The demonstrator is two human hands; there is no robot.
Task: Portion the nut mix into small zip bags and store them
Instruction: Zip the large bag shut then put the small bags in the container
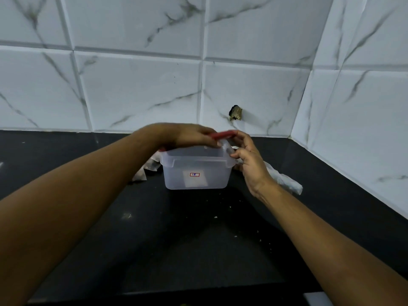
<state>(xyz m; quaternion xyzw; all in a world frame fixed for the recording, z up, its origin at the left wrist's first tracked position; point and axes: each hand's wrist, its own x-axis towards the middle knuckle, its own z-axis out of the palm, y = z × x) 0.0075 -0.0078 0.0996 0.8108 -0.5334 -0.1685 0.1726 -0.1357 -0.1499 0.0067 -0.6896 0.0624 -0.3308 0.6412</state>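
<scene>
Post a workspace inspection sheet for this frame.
Surface: black counter, pale crumbs scattered.
Job's things: translucent container upright, white label on its front; red lid raised over its far right rim; small bags behind its left side.
Clutter: crumpled clear plastic bag to the right of the container.
Hands: left hand grips the red lid; right hand pinches the container's right rim.
Cables: nothing seen.
Surroundings: white marbled wall tiles; broken hole in one tile.
</scene>
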